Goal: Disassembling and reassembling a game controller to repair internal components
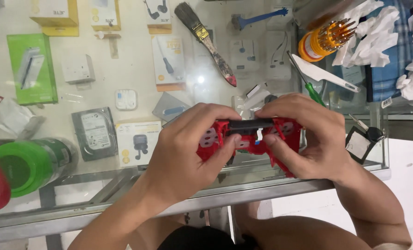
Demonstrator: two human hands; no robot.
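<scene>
Both my hands hold a red game controller shell (250,139) just above the front of a glass counter (123,78). My left hand (188,148) grips its left side, with the thumb pressed on the inner face near grey button pads. My right hand (308,136) wraps the right side, fingers on a black bar along the top edge. The shell's inside faces me, showing a small white strip in the middle.
A paintbrush (206,39), a green-handled screwdriver (308,85), a white plastic pry tool (322,74), an orange screwdriver-bit holder (324,39) and crumpled tissues (373,32) lie beyond my hands. Green and red containers (21,166) stand at the left. Boxed accessories and a hard drive (95,134) show under the glass.
</scene>
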